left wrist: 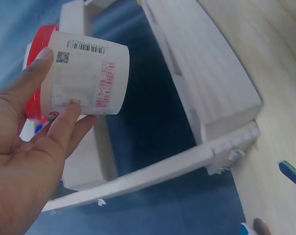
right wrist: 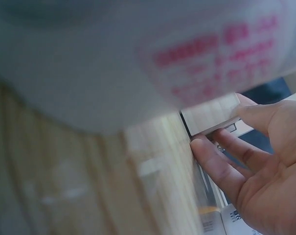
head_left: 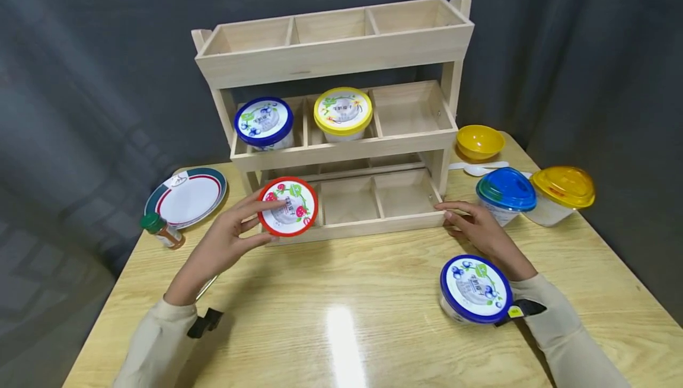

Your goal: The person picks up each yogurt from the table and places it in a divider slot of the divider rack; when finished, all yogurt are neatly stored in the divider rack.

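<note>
Plate (head_left: 189,199) and jar (head_left: 169,237) sitting left of the rack (head_left: 336,59), blue-lidded tub (head_left: 475,289) standing by right sleeve (head_left: 560,323), right hand (head_left: 475,228) pinching rack's lower corner, left hand (head_left: 235,228) gripping red-lidded, strawberry-printed white tub (head_left: 292,213) at rack's bottom left.

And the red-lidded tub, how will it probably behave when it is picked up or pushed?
The red-lidded tub is perhaps fairly light, since the left hand alone holds it. Its smooth, round wall may slip. It narrows away from the lid, so a high push could tip it.
</note>
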A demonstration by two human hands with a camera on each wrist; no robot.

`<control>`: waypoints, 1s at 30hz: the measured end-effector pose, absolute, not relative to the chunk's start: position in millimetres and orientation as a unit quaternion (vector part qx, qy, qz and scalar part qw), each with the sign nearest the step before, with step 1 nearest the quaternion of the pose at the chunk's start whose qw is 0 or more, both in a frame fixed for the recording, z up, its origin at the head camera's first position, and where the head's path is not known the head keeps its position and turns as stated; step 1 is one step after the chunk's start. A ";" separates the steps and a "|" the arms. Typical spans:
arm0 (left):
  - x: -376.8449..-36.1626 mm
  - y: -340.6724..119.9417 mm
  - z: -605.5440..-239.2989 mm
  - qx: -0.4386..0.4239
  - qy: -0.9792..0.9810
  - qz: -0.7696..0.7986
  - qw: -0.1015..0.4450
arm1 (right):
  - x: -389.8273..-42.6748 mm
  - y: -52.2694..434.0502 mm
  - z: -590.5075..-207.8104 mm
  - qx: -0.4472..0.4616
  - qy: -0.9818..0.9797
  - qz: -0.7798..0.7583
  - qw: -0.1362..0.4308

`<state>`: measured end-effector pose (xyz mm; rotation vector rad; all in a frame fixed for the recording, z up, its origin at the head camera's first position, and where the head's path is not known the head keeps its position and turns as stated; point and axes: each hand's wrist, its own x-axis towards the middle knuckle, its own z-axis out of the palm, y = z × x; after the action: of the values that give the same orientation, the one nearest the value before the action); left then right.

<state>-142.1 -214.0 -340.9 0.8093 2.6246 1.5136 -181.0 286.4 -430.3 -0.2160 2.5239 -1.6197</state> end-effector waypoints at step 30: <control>-180.7 -217.6 -388.5 0.135 0.828 0.539 0.075 | -181.3 287.0 -430.1 -0.068 0.837 -0.537 0.077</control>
<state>-180.7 -217.6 -388.5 0.4047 2.4833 1.6169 -181.3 287.0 -430.1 -0.2047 2.5088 -1.6098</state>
